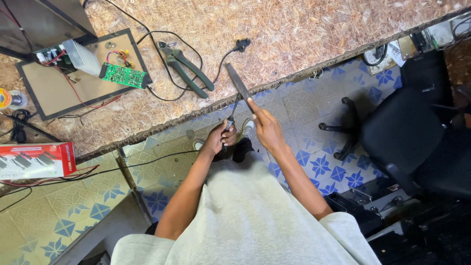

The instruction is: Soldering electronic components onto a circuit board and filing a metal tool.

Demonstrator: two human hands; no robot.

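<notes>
Step in hand: a person in a pale shirt works a flat file [238, 82] at the near edge of a chipboard bench [304, 34], seemingly mid-stroke
Left hand: left hand [219, 138] is closed round the handle of a slim tool [231, 118], apparently a screwdriver, whose shaft rises to meet the file at the bench edge
Right hand: right hand [267, 128] grips the file's near end, forefinger laid along the blade
File: it lies slanted, far tip on the bench top, near end in the hand over the tiled floor [314, 105]
Next move: judged from the pose, a steady push along the file with the slim tool held firm against it
Count, bench: one pair of pliers [185, 68] left of the file, one green circuit board [123, 75] on one framed panel [73, 86], one red box [37, 160] far left
Count, floor: one black office chair [407, 132] at right
Hands: two, both the person's own
</notes>
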